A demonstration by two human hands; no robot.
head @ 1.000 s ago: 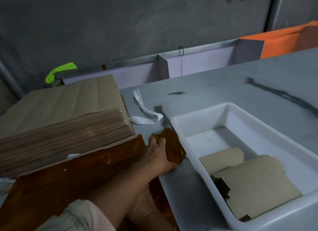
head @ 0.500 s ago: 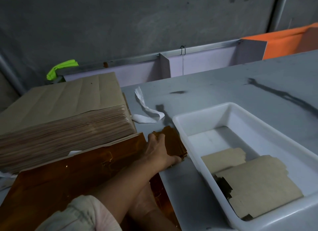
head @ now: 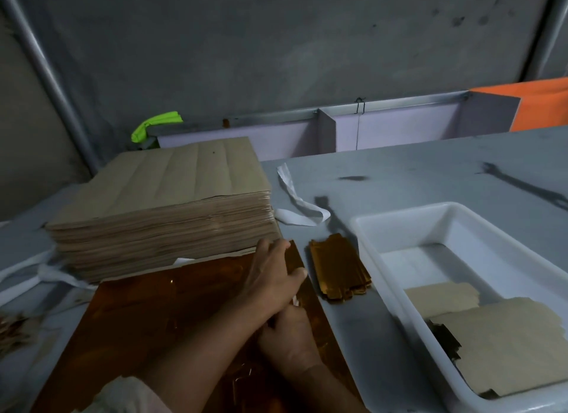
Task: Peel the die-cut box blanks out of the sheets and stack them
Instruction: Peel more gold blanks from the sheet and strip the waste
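Head view: left hand [head: 275,277] is pinching the right edge of the gold sheet [head: 169,320]; right hand [head: 289,335] is gripping that edge just beside it. Blank stack [head: 338,268] is lying between sheet and white tub [head: 384,228].

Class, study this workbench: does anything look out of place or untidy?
A loose white strip lies curled on the table beyond the gold blanks. In the tub, cardboard pieces lie crooked and overlapping, not squared.

We see bare table [head: 430,166] beyond the tray [head: 399,212] for a hand to pass. The sheet stack [head: 159,215] walls the left, and blanks [head: 339,269] fill the gap beside the tray.
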